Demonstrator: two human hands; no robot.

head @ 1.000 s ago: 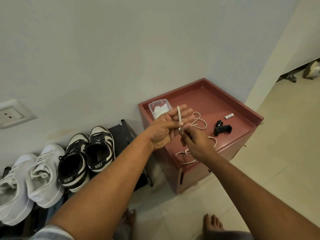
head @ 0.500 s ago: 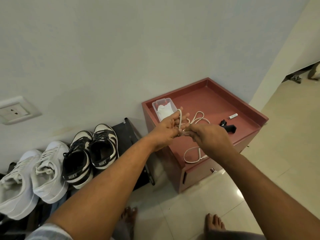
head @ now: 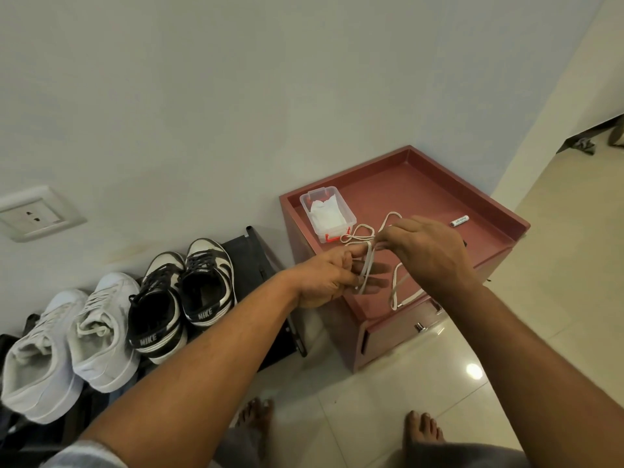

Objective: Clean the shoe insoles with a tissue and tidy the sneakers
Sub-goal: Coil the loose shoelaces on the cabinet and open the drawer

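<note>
The right hand [head: 425, 251] pinches the lace [head: 368, 261] between thumb and fingertips. The left hand [head: 320, 276] holds its fingers [head: 380, 269] straight, with turns of the lace wound round them and the thumb pinning the turns. The lace looks flat, light and limp, so the coil would likely slide off if tension drops. It is best taken close to the wrap rather than by the slack loop hanging at the cabinet's front edge. More slack lies on the cabinet [head: 405, 190] toward its back-left corner, beside the box [head: 350, 216] of tissue [head: 326, 214]. A battery [head: 459, 220] rests near the right edge, inside the raised rim. Sneakers [head: 189, 292] stand on a rack [head: 250, 265] along the wall [head: 236, 113], and the floor [head: 439, 366] is glossy tile.
</note>
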